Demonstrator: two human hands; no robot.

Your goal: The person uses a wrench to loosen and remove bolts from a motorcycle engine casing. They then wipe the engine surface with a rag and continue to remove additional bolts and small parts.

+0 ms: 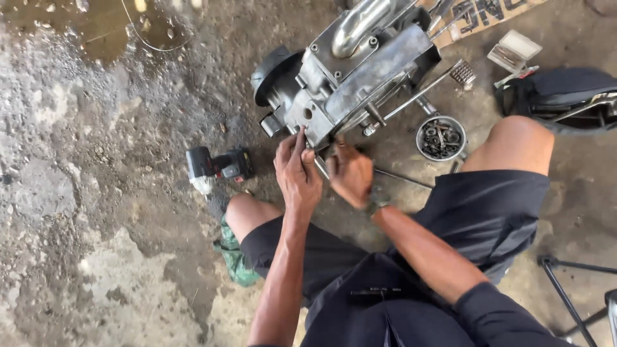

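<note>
Both hands' fingers, left hand (297, 170) and right hand (350, 173), curled together, pressed against engine casing (360, 77) lower edge.

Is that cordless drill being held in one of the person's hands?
No, the cordless drill lies on the concrete ground to the left, while both the left hand and right hand are at the engine casing.

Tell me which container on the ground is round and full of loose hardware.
The round metal bowl of bolts and nuts beside the person's knee. The other container, a small rectangular clear box, lies farther away near the cardboard.
</note>
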